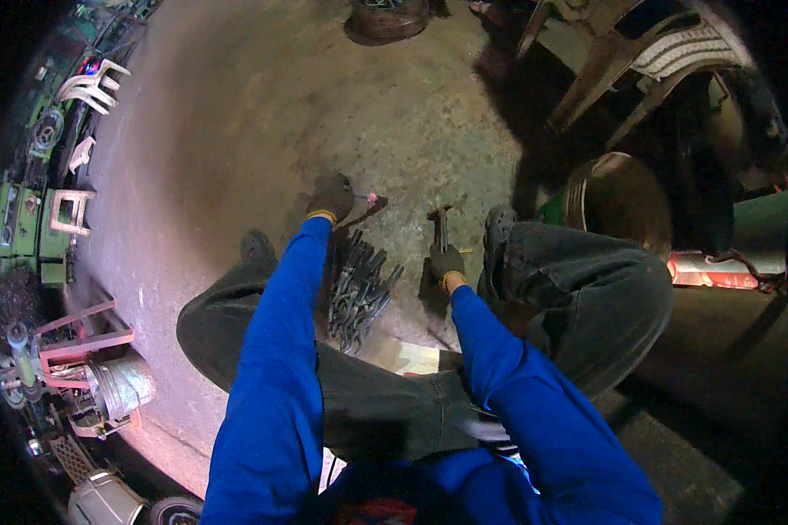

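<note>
My left hand (pixel 331 198), in a dark glove with a yellow cuff, is closed on a thin metal piece (pixel 370 199) with a pinkish tip; its exact kind is too small to tell. The piece reaches rightward, low over the concrete floor. In my right hand (pixel 446 262), also gloved, is a hammer (pixel 440 229), gripped by its handle with the head pointing away from me. Between my legs lies a loose pile of dark metal parts (pixel 357 293), slender and several in number, just below my left hand.
A round metal drum (pixel 617 199) lies beyond my right knee, close to a red-and-white cylinder (pixel 716 273). A bucket-like container (pixel 387 17) stands at the far edge. White plastic chairs (pixel 96 87) and green machinery (pixel 26 214) line the left; a wooden chair (pixel 604 70) is far right.
</note>
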A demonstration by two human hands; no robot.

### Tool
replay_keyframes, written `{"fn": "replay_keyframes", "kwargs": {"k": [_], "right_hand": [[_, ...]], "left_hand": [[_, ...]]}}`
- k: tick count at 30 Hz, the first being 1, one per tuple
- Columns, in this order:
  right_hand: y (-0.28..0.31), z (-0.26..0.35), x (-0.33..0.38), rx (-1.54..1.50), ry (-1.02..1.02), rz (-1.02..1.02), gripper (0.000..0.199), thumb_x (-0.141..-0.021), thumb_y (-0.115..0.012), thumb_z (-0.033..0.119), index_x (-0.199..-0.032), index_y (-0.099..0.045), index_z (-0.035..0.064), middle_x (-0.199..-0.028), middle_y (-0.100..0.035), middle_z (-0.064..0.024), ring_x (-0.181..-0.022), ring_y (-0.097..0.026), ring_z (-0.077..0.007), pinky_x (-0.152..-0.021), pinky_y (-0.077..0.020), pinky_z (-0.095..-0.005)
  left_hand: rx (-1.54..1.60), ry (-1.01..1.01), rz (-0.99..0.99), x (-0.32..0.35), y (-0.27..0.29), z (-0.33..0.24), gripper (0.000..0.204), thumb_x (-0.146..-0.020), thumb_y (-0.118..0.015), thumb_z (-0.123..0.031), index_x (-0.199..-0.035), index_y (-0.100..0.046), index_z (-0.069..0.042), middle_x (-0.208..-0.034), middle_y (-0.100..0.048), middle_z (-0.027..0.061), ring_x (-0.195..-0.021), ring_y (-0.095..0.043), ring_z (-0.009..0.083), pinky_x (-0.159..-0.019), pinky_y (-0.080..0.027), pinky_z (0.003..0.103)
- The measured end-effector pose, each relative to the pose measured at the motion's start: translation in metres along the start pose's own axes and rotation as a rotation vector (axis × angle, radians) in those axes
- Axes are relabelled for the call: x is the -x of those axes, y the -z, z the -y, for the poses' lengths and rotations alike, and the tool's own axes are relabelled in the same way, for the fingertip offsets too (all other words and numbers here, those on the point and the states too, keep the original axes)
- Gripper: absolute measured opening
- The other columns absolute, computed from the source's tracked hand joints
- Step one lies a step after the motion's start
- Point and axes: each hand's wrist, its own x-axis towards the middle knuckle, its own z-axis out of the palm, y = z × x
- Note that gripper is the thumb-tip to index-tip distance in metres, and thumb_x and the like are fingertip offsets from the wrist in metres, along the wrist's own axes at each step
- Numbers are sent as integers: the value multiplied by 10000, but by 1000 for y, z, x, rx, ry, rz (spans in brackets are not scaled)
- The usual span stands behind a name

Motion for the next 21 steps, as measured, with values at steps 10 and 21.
{"fn": "replay_keyframes", "kwargs": {"k": [10,21], "right_hand": [[42,82,33,118,185,177,625,-930,-651,531,-1224,-702,-18,-1199,-718,-294,-1130,-682,-475,-988,-530,-519],[29,119,35,37,332,-25,547,-958,-637,518,-1211,-683,36,-1097,-732,-280,-1036,-693,-494,-880,-535,-557]], "left_hand": [[188,97,-97,3,-38,1,370,-955,-605,-267,-1239,-731,-66,-1425,-580,309,-1362,-533,458,-1146,-432,511],[-16,-93,-65,1,-31,-16,397,-1022,-527,-275,-1328,-684,-76,-1437,-607,242,-1338,-565,452,-1170,-424,520]]}}
